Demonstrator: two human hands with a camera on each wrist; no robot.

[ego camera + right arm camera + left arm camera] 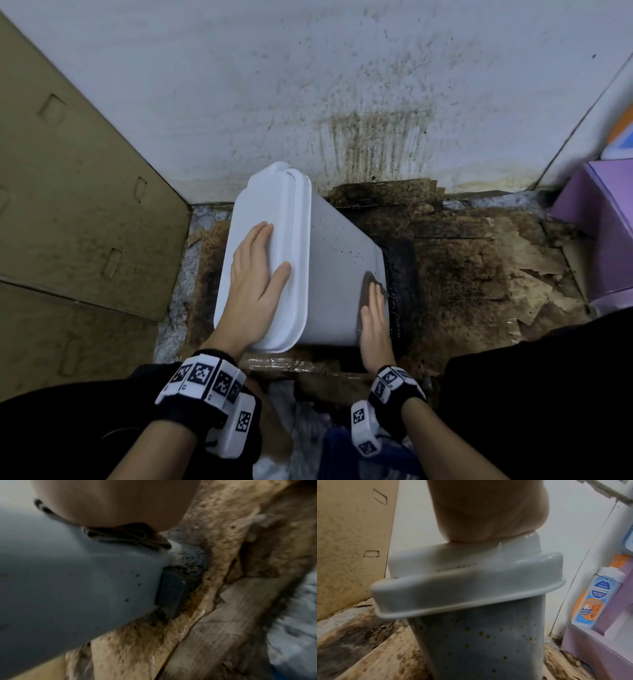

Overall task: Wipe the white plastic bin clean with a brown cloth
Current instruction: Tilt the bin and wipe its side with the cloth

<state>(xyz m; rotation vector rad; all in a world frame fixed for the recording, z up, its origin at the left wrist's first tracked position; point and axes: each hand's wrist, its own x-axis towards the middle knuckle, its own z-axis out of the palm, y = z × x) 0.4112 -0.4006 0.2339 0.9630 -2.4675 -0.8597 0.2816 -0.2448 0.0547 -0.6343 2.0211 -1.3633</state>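
A white plastic bin (335, 260) stands tilted toward the left on a stained floor, lid closed. My left hand (255, 284) lies flat on the lid (260, 219) with straight fingers. My right hand (375, 315) presses a brown cloth (370, 281) flat against the bin's side wall near its base. In the left wrist view the bin (476, 635) shows brown specks on its wall, and the palm (486, 513) rests on the lid. In the right wrist view the folded cloth (126, 535) sits under my palm on the bin (68, 581), near a dark pedal (171, 593).
Soiled, torn cardboard (479, 260) covers the floor under the bin. A cardboard panel (68, 192) leans at the left. A stained white wall (342, 102) rises behind. A purple box (603, 226) holding a soap bottle (597, 599) stands at the right.
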